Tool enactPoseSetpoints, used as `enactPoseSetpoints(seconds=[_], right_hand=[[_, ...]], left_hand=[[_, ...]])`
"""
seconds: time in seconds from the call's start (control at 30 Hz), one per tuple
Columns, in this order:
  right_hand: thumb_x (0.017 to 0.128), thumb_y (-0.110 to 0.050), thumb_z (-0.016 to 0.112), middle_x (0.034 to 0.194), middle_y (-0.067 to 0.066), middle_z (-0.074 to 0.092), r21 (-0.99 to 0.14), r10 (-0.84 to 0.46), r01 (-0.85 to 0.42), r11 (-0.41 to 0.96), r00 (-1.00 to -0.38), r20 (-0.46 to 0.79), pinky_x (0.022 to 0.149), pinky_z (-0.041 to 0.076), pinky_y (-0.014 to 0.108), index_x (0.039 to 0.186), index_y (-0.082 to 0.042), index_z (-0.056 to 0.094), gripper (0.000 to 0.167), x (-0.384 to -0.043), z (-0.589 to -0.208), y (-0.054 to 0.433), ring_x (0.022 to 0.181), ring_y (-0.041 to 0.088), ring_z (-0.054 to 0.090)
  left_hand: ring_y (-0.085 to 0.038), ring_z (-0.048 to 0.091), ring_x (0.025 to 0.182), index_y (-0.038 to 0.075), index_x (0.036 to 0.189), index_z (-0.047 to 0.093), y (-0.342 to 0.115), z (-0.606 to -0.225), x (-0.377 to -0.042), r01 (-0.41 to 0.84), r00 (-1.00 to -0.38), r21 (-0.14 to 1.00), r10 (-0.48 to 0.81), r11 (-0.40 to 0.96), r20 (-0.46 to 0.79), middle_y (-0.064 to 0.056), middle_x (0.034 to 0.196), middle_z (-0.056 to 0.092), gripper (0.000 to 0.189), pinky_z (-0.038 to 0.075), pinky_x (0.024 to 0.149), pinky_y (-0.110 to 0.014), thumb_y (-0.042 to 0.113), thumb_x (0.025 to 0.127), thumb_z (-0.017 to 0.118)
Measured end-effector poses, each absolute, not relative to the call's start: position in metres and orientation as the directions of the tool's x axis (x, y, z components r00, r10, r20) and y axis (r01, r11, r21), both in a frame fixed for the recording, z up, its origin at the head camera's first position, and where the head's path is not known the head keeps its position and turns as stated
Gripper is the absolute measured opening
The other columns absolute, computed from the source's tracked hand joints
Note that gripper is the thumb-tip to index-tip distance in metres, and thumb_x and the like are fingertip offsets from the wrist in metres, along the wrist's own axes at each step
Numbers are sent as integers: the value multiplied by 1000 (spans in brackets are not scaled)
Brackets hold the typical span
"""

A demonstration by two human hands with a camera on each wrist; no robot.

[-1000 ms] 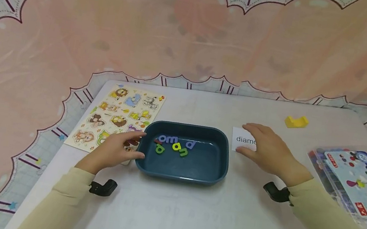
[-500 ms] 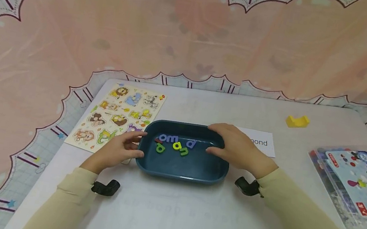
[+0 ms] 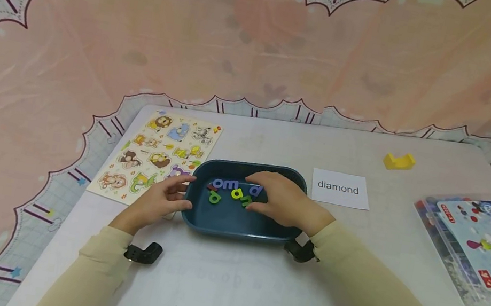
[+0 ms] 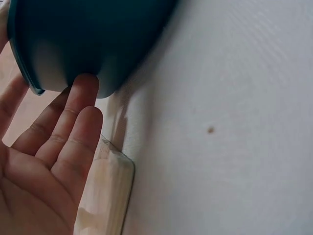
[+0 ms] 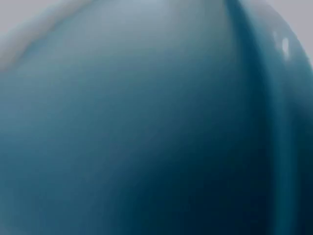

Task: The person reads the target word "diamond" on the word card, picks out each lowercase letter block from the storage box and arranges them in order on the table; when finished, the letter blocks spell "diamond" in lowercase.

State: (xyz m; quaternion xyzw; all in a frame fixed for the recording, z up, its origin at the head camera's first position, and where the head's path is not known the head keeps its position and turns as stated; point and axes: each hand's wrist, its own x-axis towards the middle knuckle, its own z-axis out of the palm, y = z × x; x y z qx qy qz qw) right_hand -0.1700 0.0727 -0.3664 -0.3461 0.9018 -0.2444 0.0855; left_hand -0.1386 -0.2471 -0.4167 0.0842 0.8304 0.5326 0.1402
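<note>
A dark teal tray (image 3: pixel 214 221) stands mid-table with several plastic letters in it. Purple letters (image 3: pixel 225 185), a yellow "a" (image 3: pixel 237 193) and green ones (image 3: pixel 214 198) lie in a loose cluster. My left hand (image 3: pixel 158 203) is at the tray's left end; in the left wrist view its nearly straight fingers (image 4: pixel 84 93) touch the outer wall. Over the right half of the tray reaches my right hand (image 3: pixel 283 200), thumb and fingers apart around the purple "d" (image 3: pixel 256 190) and green "n" (image 3: pixel 245 201). The tray wall (image 5: pixel 146 98) fills the right wrist view, hiding the fingers.
A white card (image 3: pixel 340 189) reading "diamond" lies right of the tray. An animal puzzle board (image 3: pixel 160 152) lies to the left, partly behind my left hand. Further right are a yellow block (image 3: pixel 399 161) and a clear plastic case (image 3: pixel 483 247) with a printed lid.
My right hand has moved left from over the card to above the letters, uncovering the card's word. The left hand stays at the tray's left end.
</note>
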Motion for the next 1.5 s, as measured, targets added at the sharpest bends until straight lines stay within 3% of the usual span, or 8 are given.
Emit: enactPoseSetpoints(seconds=[0.33, 0.53, 0.87, 1.2, 1.5], right_hand=[[92, -32, 75, 143, 12, 55, -496, -673, -608, 620, -737, 61, 110, 37, 44, 142, -5, 54, 61, -173, -343, 72, 133, 28, 49], [93, -31, 74, 144, 11, 54, -485, -679, -602, 634, -734, 24, 112, 35, 43, 143, -5, 54, 60, -191, -342, 67, 134, 27, 48], [96, -29, 71, 143, 9, 56, -494, -760, -636, 593, -644, -83, 110, 38, 42, 143, -8, 56, 54, -209, -360, 45, 131, 25, 52], [94, -28, 73, 133, 8, 64, -496, -802, -661, 563, -583, -133, 103, 45, 38, 140, -12, 60, 50, -209, -379, 16, 109, 20, 63], [94, -29, 73, 134, 4, 63, -475, -823, -689, 547, -545, -157, 98, 48, 32, 141, -17, 61, 50, -209, -387, 5, 93, 11, 62]], left_hand=[[-38, 60, 118, 4, 150, 42, -248, -419, -139, -12, -945, 917, 295, 400, -141, -29, 137, 52, 65, 53, 89, -33, 9, 93, 72], [-39, 60, 119, 3, 150, 42, -245, -417, -140, -27, -942, 922, 299, 386, -153, -29, 138, 51, 65, 53, 90, -35, 7, 93, 72], [-39, 60, 118, 3, 150, 42, -244, -417, -139, -35, -944, 917, 287, 397, -160, -29, 138, 52, 65, 53, 91, -39, 9, 92, 73], [-39, 60, 117, 1, 150, 40, -244, -416, -137, -32, -939, 929, 308, 368, -154, -30, 137, 52, 66, 53, 88, -32, 7, 93, 71], [-36, 61, 117, 2, 151, 40, -245, -415, -137, -39, -942, 923, 294, 382, -161, -29, 137, 52, 65, 53, 87, -31, 8, 94, 71]])
